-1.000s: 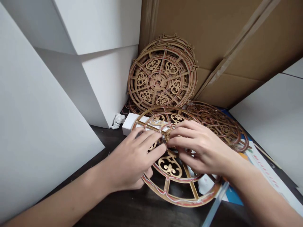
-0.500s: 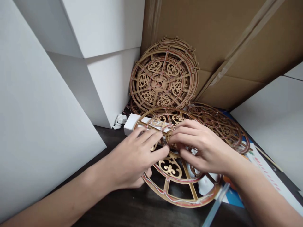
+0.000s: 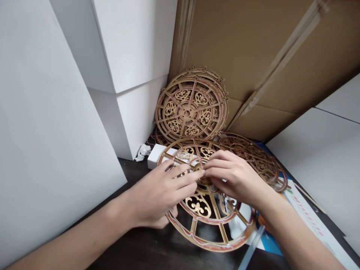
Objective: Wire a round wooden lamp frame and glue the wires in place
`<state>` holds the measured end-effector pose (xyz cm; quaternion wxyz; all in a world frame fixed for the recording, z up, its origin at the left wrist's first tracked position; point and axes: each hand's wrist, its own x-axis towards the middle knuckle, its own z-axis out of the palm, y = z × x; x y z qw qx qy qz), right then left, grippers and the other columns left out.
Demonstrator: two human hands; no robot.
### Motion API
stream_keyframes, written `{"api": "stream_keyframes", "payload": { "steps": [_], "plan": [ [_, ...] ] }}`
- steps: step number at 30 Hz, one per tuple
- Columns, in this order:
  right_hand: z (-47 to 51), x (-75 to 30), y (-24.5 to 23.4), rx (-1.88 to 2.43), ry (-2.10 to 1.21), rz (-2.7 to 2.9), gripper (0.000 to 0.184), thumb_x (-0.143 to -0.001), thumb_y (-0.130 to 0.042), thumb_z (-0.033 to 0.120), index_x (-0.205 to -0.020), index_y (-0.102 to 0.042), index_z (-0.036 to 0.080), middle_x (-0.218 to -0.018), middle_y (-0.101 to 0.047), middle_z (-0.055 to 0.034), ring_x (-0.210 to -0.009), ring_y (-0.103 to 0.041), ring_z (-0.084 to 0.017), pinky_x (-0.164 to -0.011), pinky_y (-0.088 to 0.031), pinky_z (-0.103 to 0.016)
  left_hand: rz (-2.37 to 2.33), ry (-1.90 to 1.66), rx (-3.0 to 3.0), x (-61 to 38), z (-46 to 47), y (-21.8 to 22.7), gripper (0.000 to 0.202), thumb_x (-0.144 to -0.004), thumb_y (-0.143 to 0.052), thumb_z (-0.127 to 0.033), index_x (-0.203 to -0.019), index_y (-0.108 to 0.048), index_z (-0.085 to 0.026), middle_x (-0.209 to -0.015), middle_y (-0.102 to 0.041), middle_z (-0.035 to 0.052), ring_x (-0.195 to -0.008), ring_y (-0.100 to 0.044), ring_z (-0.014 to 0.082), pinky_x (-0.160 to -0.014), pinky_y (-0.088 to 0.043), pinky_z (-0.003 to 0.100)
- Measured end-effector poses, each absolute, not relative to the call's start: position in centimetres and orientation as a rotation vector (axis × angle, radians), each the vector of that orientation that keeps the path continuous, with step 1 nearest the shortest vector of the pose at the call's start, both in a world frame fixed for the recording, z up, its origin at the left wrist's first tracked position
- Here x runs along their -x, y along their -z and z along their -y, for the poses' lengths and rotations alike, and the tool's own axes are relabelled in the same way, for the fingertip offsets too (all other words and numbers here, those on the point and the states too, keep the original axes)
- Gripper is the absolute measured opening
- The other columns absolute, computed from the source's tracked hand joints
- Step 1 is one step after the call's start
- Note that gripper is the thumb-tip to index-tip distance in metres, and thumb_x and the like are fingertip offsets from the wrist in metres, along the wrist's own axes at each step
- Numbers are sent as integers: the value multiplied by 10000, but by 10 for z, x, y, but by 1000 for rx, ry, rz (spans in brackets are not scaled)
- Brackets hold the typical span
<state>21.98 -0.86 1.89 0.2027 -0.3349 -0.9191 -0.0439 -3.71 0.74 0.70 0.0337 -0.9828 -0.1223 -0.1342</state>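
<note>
A round, openwork wheel of pale laser-cut wood (image 3: 198, 206), its spokes and rim traced with thin red wire, lies nearly flat on a dark wooden tabletop (image 3: 135, 240), directly in front of the person. Both bare hands work at the wheel's centre. The left hand (image 3: 157, 198) comes in from the near left, its fingers extended across the spokes, with the fingertips (image 3: 197, 174) reaching the small round hub (image 3: 204, 180). The right hand (image 3: 233, 178) comes in from the near right, its fingers curled over the hub from the other side. Both hands are partly closed and nearly meet there, but whether they grip the hub, a wire or nothing cannot be told.

Beyond the wheel, a stack of matching wooden wheels (image 3: 191, 108) leans upright against a brown cardboard sheet (image 3: 253, 56). To the wheel's far right, another similar wheel (image 3: 253, 157) lies tilted and partly beneath it. A small white block (image 3: 156, 155) sits under the wheel's far-left edge, with crumpled white tissue (image 3: 143, 152) just beside the block. Large white boards (image 3: 50, 131) stand to the wheel's left. To its right lie a printed white strip (image 3: 309, 213) and blue paper (image 3: 270, 243).
</note>
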Motion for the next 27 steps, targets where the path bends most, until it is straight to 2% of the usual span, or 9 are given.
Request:
{"api": "stream_keyframes", "payload": {
  "steps": [3,7,17,20,22,24,27],
  "plan": [
    [9,-218,-19,971,152,2549,197,-952,-538,119,-929,-716,202,-909,-729,-60,-908,-583,-212,-776,-501,-352,346,406,3029,38,-10,-8,566,-679,-661,-162,-1233,-550,-139,-1392,-582,94,-1259,-498,297,-1076,-370,471],
    [10,-219,-19,979,210,2569,204,-963,-526,115,-913,-709,189,-906,-720,-62,-886,-572,-208,-762,-499,-341,310,371,3013,38,-12,-10,566,-667,-641,-155,-1226,-551,-146,-1428,-561,94,-1258,-494,299,-1051,-384,451],
    [11,-218,-21,1028,158,2559,223,-955,-517,97,-912,-722,176,-935,-722,-71,-931,-575,-229,-781,-512,-361,222,258,3121,27,-16,-23,430,-571,-631,-118,-994,-573,-170,-1236,-654,89,-1134,-574,293,-952,-481,438],
    [22,-228,-41,1186,109,2486,188,-966,-534,175,-1037,-709,175,-1006,-724,-75,-963,-594,-232,-846,-512,-393,216,366,3165,28,-18,-20,506,-570,-600,-105,-1073,-574,-153,-1288,-632,114,-1184,-557,302,-977,-482,432],
    [34,-241,-58,1382,65,2356,226,-982,-529,262,-1124,-686,184,-1063,-724,-73,-996,-627,-222,-884,-517,-389,215,426,3199,30,-19,-16,559,-578,-586,-108,-1136,-565,-144,-1338,-602,122,-1227,-537,303,-1023,-461,441],
    [47,-257,-71,1608,28,2256,258,-982,-519,351,-1126,-687,219,-1095,-729,-53,-994,-663,-215,-854,-537,-369,229,440,3229,31,-21,-13,597,-578,-576,-105,-1174,-555,-140,-1376,-576,128,-1268,-515,307,-1063,-435,454],
    [66,-276,-77,1910,-19,2187,293,-967,-502,422,-1093,-702,249,-1060,-742,-31,-898,-697,-215,-728,-557,-354,235,416,3261,31,-22,-10,630,-558,-567,-103,-1187,-551,-133,-1404,-556,140,-1291,-500,322,-1083,-421,473]
  ]
}}
